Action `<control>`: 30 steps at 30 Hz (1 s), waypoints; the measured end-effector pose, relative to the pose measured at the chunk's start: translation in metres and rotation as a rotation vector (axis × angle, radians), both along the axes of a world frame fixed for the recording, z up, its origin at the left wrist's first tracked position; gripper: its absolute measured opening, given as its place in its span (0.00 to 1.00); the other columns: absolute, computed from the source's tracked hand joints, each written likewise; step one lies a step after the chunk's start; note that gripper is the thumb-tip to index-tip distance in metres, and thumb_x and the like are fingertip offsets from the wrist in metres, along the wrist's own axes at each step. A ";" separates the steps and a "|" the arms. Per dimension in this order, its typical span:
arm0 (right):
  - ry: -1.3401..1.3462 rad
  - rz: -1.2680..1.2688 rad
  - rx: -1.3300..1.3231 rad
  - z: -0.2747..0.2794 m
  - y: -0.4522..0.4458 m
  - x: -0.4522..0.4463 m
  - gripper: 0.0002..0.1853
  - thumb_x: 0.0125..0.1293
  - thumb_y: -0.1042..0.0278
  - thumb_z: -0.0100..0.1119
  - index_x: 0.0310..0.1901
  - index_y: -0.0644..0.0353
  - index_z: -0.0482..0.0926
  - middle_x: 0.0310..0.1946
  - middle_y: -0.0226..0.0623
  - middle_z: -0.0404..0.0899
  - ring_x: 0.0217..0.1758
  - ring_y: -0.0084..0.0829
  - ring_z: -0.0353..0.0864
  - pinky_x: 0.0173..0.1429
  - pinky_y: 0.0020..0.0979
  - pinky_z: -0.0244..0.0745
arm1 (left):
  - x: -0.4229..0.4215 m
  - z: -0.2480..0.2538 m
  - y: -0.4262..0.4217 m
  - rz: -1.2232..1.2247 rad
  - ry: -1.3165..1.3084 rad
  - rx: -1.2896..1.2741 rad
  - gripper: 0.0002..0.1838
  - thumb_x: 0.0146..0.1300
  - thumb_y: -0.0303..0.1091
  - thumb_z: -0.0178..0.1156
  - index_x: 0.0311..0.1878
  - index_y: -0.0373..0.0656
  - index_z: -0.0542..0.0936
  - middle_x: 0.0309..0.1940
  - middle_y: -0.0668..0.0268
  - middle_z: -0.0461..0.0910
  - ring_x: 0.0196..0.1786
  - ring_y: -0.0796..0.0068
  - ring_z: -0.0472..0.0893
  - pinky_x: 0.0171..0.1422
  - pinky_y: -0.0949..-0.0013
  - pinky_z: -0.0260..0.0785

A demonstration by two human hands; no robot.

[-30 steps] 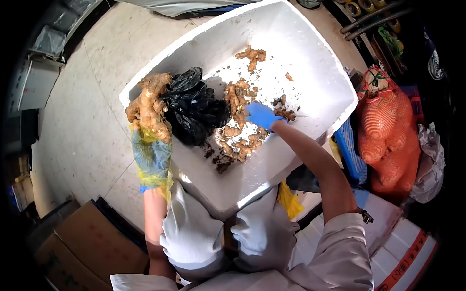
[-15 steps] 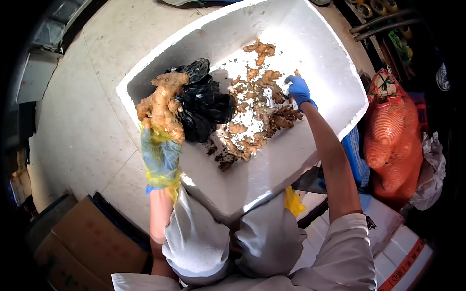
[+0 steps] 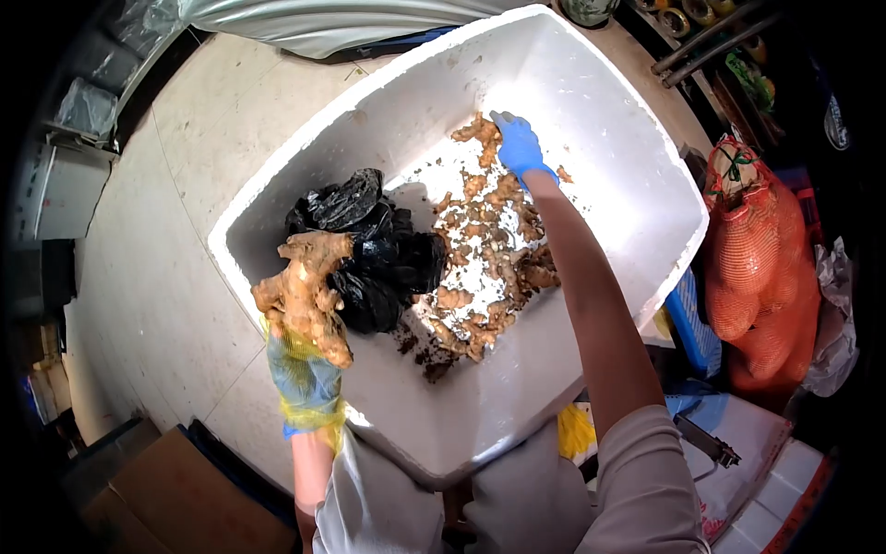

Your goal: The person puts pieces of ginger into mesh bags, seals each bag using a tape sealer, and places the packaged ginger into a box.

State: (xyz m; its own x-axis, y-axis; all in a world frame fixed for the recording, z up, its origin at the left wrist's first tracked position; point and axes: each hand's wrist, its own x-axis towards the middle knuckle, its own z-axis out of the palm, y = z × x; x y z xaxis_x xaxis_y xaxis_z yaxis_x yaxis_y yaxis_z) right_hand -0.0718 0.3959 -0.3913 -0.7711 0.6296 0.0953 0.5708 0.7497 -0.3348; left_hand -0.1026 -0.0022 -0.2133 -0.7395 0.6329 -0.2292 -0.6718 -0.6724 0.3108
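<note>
A large piece of ginger (image 3: 309,291) is held up by my left hand (image 3: 305,369), which wears a blue glove under yellow netting, at the left rim of a white foam box (image 3: 388,411). Inside the box, a crumpled black plastic bag (image 3: 378,249) lies just right of that ginger. Smaller ginger pieces (image 3: 503,263) and dark soil are scattered over the box floor. My right hand (image 3: 521,148), in a blue glove, is at the far part of the box, its fingers beside a branched ginger piece (image 3: 480,137); whether they grip it is unclear.
Red net sacks (image 3: 761,277) stand to the right of the box, with a blue plastic basket (image 3: 692,323) between. Cardboard (image 3: 194,489) is at the lower left. White boxes (image 3: 757,499) sit at the lower right, and a yellow cloth (image 3: 575,432) lies by my leg.
My right hand went from the middle pieces to the box's right side, then across to the far branched piece. My left hand still holds the large ginger, now lower in view.
</note>
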 end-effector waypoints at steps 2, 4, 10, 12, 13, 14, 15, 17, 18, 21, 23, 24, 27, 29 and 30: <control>-0.140 0.041 0.256 -0.018 -0.005 -0.010 0.28 0.48 0.75 0.49 0.55 0.48 0.63 0.50 0.38 0.68 0.56 0.42 0.63 0.57 0.47 0.59 | 0.001 0.001 -0.002 0.010 -0.002 0.017 0.20 0.56 0.37 0.54 0.52 0.40 0.66 0.48 0.58 0.70 0.49 0.65 0.72 0.53 0.64 0.67; -0.197 0.018 0.221 -0.024 -0.010 -0.009 0.31 0.46 0.72 0.53 0.57 0.46 0.60 0.49 0.39 0.68 0.57 0.44 0.62 0.56 0.53 0.57 | 0.005 0.007 0.000 0.088 -0.034 -0.128 0.22 0.54 0.38 0.56 0.52 0.44 0.66 0.47 0.60 0.70 0.46 0.65 0.72 0.50 0.64 0.69; -0.524 -0.163 -0.156 0.004 0.019 0.030 0.29 0.38 0.57 0.67 0.45 0.55 0.72 0.41 0.44 0.74 0.45 0.39 0.73 0.47 0.37 0.69 | 0.003 0.006 -0.002 0.047 -0.077 -0.048 0.21 0.54 0.38 0.57 0.51 0.45 0.66 0.43 0.61 0.70 0.44 0.67 0.72 0.46 0.67 0.71; -0.394 -0.164 -0.098 -0.003 0.033 0.048 0.26 0.39 0.59 0.67 0.43 0.58 0.73 0.35 0.44 0.76 0.37 0.35 0.76 0.42 0.29 0.71 | 0.005 0.008 0.000 0.065 -0.064 -0.082 0.19 0.55 0.37 0.55 0.49 0.43 0.68 0.41 0.61 0.71 0.43 0.69 0.73 0.45 0.71 0.72; -0.156 -0.234 -0.414 -0.007 0.041 0.052 0.26 0.39 0.61 0.66 0.44 0.58 0.72 0.35 0.44 0.76 0.38 0.34 0.76 0.43 0.29 0.71 | 0.004 0.007 0.000 0.059 -0.058 -0.040 0.19 0.55 0.37 0.55 0.50 0.43 0.67 0.42 0.61 0.71 0.44 0.69 0.73 0.47 0.70 0.72; 0.090 -0.299 -0.726 -0.011 0.050 0.055 0.26 0.40 0.62 0.66 0.45 0.57 0.72 0.35 0.44 0.76 0.39 0.34 0.76 0.45 0.29 0.70 | 0.003 0.005 0.000 0.053 -0.052 0.000 0.19 0.55 0.36 0.55 0.50 0.43 0.67 0.43 0.60 0.71 0.45 0.68 0.73 0.48 0.68 0.72; 0.150 -0.304 -0.749 -0.007 0.055 0.054 0.26 0.42 0.65 0.65 0.46 0.57 0.71 0.36 0.44 0.76 0.40 0.31 0.75 0.45 0.30 0.70 | 0.002 0.004 -0.001 0.055 -0.056 0.003 0.19 0.55 0.36 0.55 0.50 0.43 0.67 0.43 0.60 0.71 0.45 0.68 0.73 0.48 0.68 0.72; 0.081 -0.280 -0.493 0.008 0.064 0.061 0.23 0.44 0.61 0.63 0.43 0.59 0.73 0.34 0.41 0.78 0.36 0.32 0.76 0.43 0.29 0.69 | 0.001 0.003 -0.004 0.005 -0.101 0.023 0.20 0.55 0.35 0.55 0.51 0.43 0.67 0.45 0.60 0.71 0.46 0.67 0.73 0.50 0.65 0.71; -0.048 -0.234 -0.386 0.025 0.067 0.064 0.21 0.45 0.58 0.62 0.41 0.60 0.74 0.32 0.40 0.78 0.35 0.33 0.77 0.42 0.28 0.69 | 0.000 0.001 -0.005 0.000 -0.101 0.032 0.20 0.55 0.35 0.55 0.51 0.43 0.67 0.45 0.60 0.71 0.46 0.67 0.73 0.50 0.65 0.71; -0.163 -0.239 -0.498 0.079 0.061 0.067 0.14 0.49 0.60 0.60 0.36 0.59 0.76 0.28 0.33 0.76 0.28 0.22 0.73 0.36 0.20 0.68 | 0.002 0.003 -0.005 -0.002 -0.005 -0.044 0.21 0.55 0.35 0.55 0.52 0.45 0.66 0.47 0.59 0.70 0.45 0.63 0.73 0.51 0.62 0.70; 0.120 -0.177 -0.810 0.128 0.025 0.069 0.13 0.54 0.61 0.55 0.36 0.62 0.76 0.27 0.33 0.77 0.30 0.22 0.74 0.37 0.20 0.68 | 0.004 0.012 -0.009 -0.084 0.074 -0.161 0.25 0.52 0.37 0.57 0.54 0.49 0.64 0.46 0.59 0.70 0.44 0.61 0.74 0.47 0.61 0.72; 0.275 -0.142 -1.002 0.155 0.004 0.068 0.13 0.55 0.62 0.53 0.37 0.63 0.76 0.27 0.36 0.78 0.34 0.24 0.76 0.39 0.22 0.70 | 0.005 0.018 -0.011 -0.156 0.125 -0.244 0.27 0.50 0.39 0.58 0.55 0.51 0.63 0.46 0.59 0.70 0.44 0.60 0.74 0.44 0.61 0.74; 0.364 0.252 -1.259 0.252 -0.074 0.072 0.14 0.61 0.62 0.48 0.42 0.64 0.74 0.36 0.36 0.76 0.39 0.22 0.74 0.46 0.21 0.69 | 0.010 0.074 -0.003 -0.433 0.244 -0.311 0.34 0.40 0.37 0.62 0.55 0.49 0.62 0.44 0.60 0.69 0.45 0.61 0.74 0.37 0.63 0.75; 0.321 0.522 -1.386 0.317 -0.122 0.078 0.16 0.63 0.62 0.46 0.45 0.65 0.72 0.41 0.37 0.74 0.45 0.24 0.73 0.52 0.22 0.66 | 0.018 0.124 0.018 -0.626 0.372 -0.282 0.34 0.36 0.33 0.64 0.52 0.42 0.65 0.39 0.62 0.71 0.44 0.64 0.74 0.43 0.66 0.72; 0.277 0.626 -1.460 0.341 -0.138 0.080 0.16 0.63 0.63 0.45 0.46 0.66 0.71 0.43 0.38 0.73 0.47 0.24 0.72 0.55 0.22 0.64 | 0.022 0.145 0.031 -0.709 0.477 -0.261 0.32 0.35 0.32 0.65 0.49 0.40 0.67 0.37 0.63 0.72 0.43 0.66 0.74 0.46 0.69 0.70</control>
